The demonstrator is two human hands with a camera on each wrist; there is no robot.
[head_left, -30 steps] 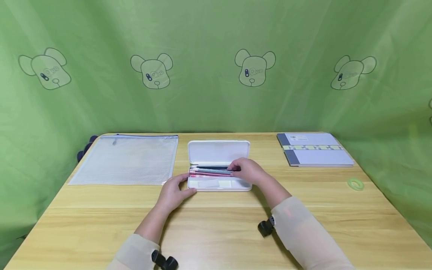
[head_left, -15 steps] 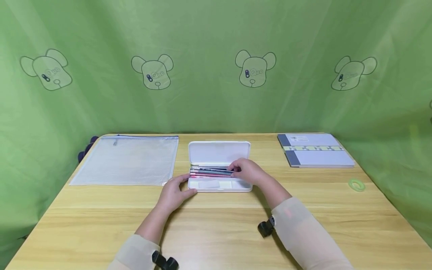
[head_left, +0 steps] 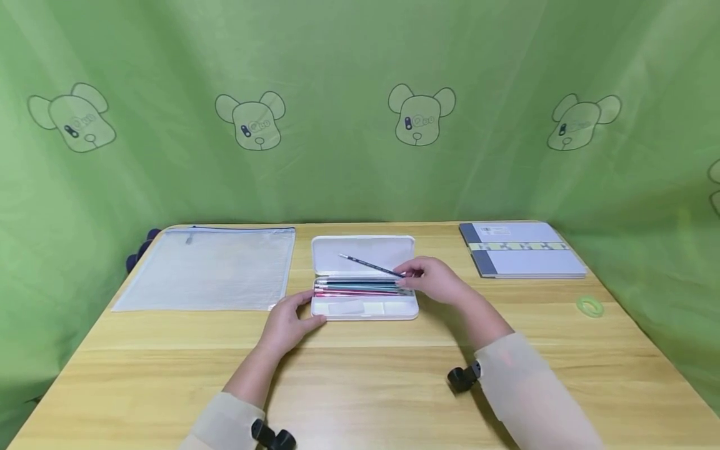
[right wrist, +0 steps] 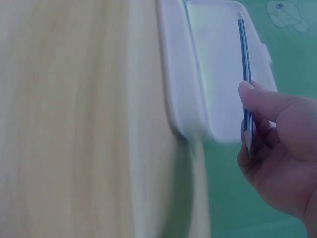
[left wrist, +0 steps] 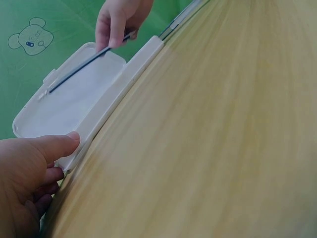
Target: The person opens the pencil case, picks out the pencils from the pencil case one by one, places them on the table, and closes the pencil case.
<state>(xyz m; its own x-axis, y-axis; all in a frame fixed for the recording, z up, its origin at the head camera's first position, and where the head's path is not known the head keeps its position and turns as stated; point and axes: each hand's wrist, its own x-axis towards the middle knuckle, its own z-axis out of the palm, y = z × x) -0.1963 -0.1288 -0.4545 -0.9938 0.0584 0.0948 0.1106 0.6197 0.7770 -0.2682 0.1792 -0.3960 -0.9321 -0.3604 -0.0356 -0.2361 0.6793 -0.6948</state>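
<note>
An open white pencil case (head_left: pixel 402 309) lies in the middle of the table, its lid tilted back. Several pencils (head_left: pixel 360 289), dark, teal and red, lie in its rear part, and a pale rectangular piece (head_left: pixel 345 307) sits at the front. My left hand (head_left: pixel 288 320) holds the left end of the case, thumb at the front corner and fingers along the side. Above the right half of the case, my right hand (head_left: pixel 434 280) pinches a dark striped pencil (head_left: pixel 368 265) near its pointed end. That pencil (right wrist: pixel 243 44) slants up leftward in front of the lid, white end foremost.
A translucent mesh zip pouch (head_left: pixel 214 269) lies flat to the left. At the back right is a lilac and grey notebook (head_left: pixel 523 259) with a patterned band. A pale green ring (head_left: pixel 590 306) rests nearer the right edge. A green curtain (head_left: pixel 349 175) hangs behind the table.
My right hand has lifted one dark pencil out of the case and moved slightly right and up with it. The left hand stays at the left end of the case.
</note>
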